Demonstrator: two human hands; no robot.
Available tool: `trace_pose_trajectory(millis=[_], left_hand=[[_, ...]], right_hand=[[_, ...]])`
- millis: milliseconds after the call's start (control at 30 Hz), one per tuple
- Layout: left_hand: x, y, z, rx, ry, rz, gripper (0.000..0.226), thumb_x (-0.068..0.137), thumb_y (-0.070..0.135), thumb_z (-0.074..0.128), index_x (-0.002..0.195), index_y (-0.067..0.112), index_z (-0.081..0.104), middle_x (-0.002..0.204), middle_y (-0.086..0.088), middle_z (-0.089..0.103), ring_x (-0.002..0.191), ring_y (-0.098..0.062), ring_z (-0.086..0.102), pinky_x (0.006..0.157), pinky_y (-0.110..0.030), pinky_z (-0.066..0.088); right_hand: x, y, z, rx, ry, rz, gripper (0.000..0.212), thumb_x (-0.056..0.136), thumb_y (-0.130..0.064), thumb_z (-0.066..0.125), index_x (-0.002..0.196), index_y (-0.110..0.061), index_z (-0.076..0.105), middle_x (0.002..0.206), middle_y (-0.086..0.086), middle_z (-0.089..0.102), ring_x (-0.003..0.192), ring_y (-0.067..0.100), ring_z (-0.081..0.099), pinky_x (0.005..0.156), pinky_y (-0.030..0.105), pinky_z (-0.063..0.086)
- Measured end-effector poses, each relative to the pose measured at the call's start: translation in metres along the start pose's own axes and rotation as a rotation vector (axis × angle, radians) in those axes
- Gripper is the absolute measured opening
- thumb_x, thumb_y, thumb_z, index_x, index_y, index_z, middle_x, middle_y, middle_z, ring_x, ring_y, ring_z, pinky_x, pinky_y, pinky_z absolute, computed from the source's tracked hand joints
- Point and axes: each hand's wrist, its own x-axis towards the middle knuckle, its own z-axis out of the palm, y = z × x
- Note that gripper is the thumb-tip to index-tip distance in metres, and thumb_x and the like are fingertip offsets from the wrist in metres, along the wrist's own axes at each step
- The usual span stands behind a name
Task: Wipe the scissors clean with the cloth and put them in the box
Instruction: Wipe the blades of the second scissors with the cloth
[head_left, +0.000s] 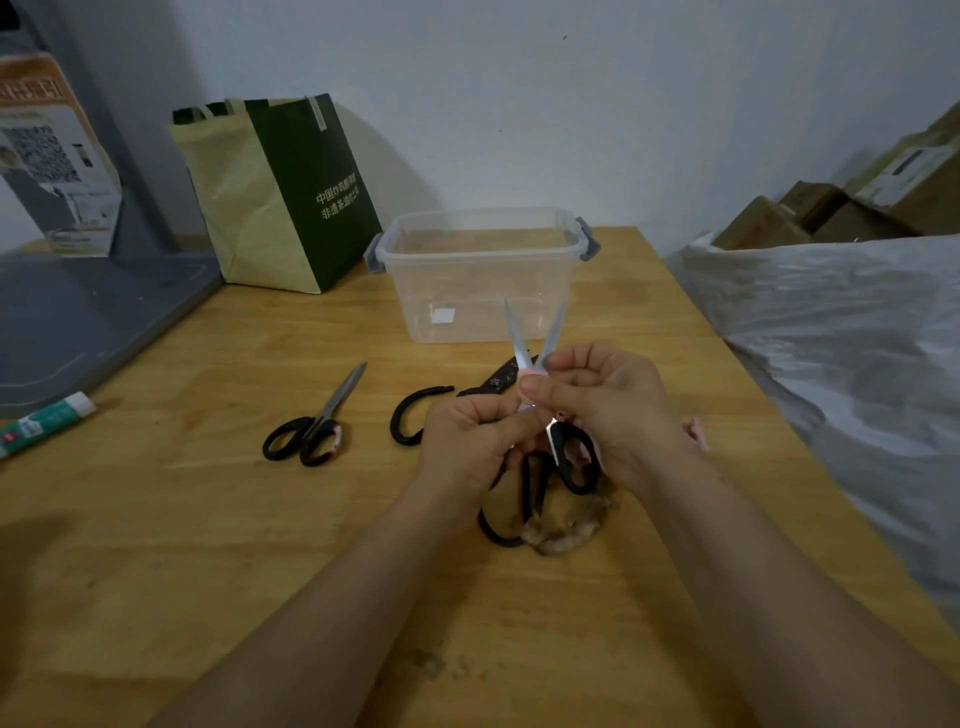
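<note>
Presently we hold the black-handled steel scissors (516, 340) over the wooden worktop (208, 519), blades spread, in front of the clear plastic box (467, 291). The left grip (467, 436) holds the handles (581, 488); the right grip (613, 405) pinches the pink cloth (531, 373) at the pivot. We judge them light, rigid and sharp-edged: take them by the handles.

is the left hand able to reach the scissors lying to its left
Probably yes: only a low black handle lies between the left hand and the lying scissors, though that hand holds the open scissors.
</note>
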Motion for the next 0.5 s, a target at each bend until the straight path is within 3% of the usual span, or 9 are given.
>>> trace_pose_trajectory(millis=[100, 200, 300, 400, 500], left_hand=[[0.001, 0.001, -0.002, -0.077, 0.008, -0.042, 0.014, 0.078, 0.000, 0.070, 0.066, -0.005, 0.066, 0.048, -0.004, 0.054, 0.040, -0.010, 0.041, 0.043, -0.019, 0.036], [0.001, 0.000, -0.001, -0.011, 0.008, -0.015, 0.014, 0.079, 0.002, 0.071, 0.068, -0.006, 0.067, 0.054, -0.010, 0.057, 0.042, -0.013, 0.040, 0.045, -0.022, 0.034], [-0.001, -0.002, 0.001, 0.076, -0.001, 0.033, 0.012, 0.081, 0.006, 0.071, 0.077, -0.005, 0.072, 0.058, -0.014, 0.062, 0.042, -0.009, 0.042, 0.044, -0.021, 0.037], [-0.002, -0.001, 0.002, 0.107, 0.000, 0.057, 0.009, 0.081, 0.008, 0.071, 0.076, 0.001, 0.074, 0.058, -0.015, 0.065, 0.040, -0.006, 0.044, 0.043, -0.018, 0.039], [0.001, 0.001, -0.001, 0.069, 0.008, 0.009, 0.014, 0.079, 0.008, 0.073, 0.065, 0.008, 0.073, 0.055, -0.014, 0.063, 0.040, -0.008, 0.044, 0.043, -0.019, 0.038]], right_hand=[[0.001, -0.004, -0.007, 0.144, -0.096, 0.109, 0.028, 0.063, 0.010, 0.072, 0.084, -0.004, 0.059, 0.069, 0.012, 0.072, 0.060, 0.021, 0.069, 0.050, 0.030, 0.056], [-0.002, -0.004, -0.006, 0.161, -0.069, 0.122, 0.039, 0.054, 0.006, 0.075, 0.086, -0.004, 0.056, 0.068, 0.012, 0.071, 0.059, 0.024, 0.070, 0.049, 0.034, 0.055], [-0.002, 0.000, -0.001, 0.055, 0.038, 0.052, 0.038, 0.061, 0.002, 0.081, 0.084, -0.008, 0.053, 0.065, 0.009, 0.070, 0.057, 0.025, 0.068, 0.051, 0.047, 0.057], [0.000, 0.003, 0.003, -0.111, 0.121, -0.039, 0.036, 0.065, -0.009, 0.084, 0.085, -0.013, 0.055, 0.064, 0.002, 0.071, 0.056, 0.018, 0.069, 0.052, 0.043, 0.059], [0.000, -0.002, 0.002, -0.065, 0.028, 0.040, 0.036, 0.067, -0.004, 0.081, 0.093, -0.010, 0.057, 0.074, 0.006, 0.074, 0.067, 0.024, 0.072, 0.055, 0.045, 0.059]])
